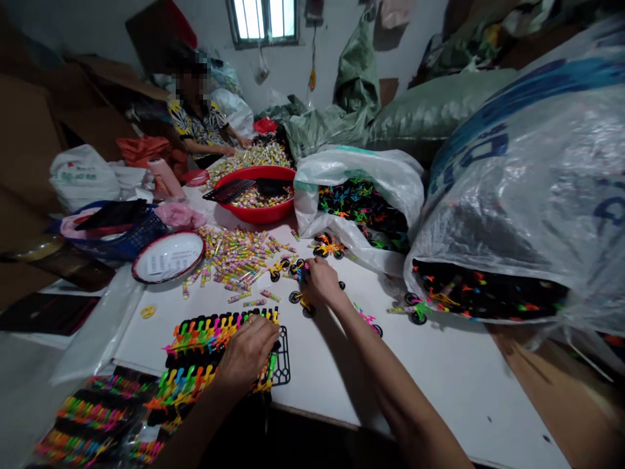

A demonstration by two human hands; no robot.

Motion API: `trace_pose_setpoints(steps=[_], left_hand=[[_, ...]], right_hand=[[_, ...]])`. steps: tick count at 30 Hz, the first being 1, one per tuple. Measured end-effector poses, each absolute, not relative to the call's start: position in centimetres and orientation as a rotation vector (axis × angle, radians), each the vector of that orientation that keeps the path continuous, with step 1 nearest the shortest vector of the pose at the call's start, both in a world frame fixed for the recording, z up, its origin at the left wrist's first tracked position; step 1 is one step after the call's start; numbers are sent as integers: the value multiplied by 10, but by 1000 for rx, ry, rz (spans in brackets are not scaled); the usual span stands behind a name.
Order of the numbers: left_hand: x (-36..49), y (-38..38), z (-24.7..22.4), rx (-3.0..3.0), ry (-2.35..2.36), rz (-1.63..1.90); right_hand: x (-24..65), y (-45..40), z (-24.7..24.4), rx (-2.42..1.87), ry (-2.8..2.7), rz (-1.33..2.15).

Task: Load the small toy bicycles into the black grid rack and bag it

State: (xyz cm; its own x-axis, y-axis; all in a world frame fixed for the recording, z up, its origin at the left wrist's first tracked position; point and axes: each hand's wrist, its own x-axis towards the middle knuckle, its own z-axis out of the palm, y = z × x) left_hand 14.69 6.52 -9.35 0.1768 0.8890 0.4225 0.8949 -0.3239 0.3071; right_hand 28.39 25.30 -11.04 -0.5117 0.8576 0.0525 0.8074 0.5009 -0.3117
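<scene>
White worktop (pixel 430 391): left hand (pixel 247 355) lies spread on a black plastic rack (pixel 280 365); right hand (pixel 322 281) pinches a light, stiff toy bicycle (pixel 303 303), best held by its frame.

Left hand (pixel 247 355): resting on a black plastic frame (pixel 280 365) of multicoloured toy bicycle parts. Right hand (pixel 322 281): closed over a yellow toy bicycle (pixel 301 303), other small toy bicycles (pixel 328 247) beside it on the white desk (pixel 439 384). Also present: loose candy sticks (pixel 234 255), a red basin (pixel 254 213), a plastic sack (pixel 364 176) of toy parts, and a seated person (pixel 198 124) at the desk's far end.
</scene>
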Motion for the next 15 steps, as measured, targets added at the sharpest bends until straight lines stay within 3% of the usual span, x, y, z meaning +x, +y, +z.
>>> trace_pose_setpoints(steps=[15], left_hand=[[148, 64, -99, -2399, -1891, -833]], right_hand=[[314, 234, -117, -1455, -2661, 108]])
